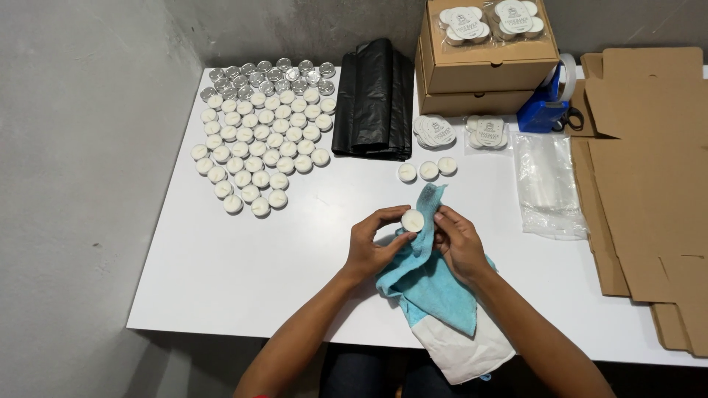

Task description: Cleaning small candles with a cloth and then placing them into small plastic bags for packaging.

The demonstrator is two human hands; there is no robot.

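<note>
One small round white tealight candle (412,220) was held above the white table (221,265), pinched between the fingers of the left hand (372,243); the right hand (457,243) was closed on a light blue cloth (428,284), which was pressed against the candle's side; the cloth was draped down over the table's near edge. Three more white tealights (428,170) were set in a row just beyond the hands; many others (258,140) were grouped at the far left; a folded black plastic sheet (374,99) and stacked brown cardboard boxes (487,63) were laid further back.
</note>
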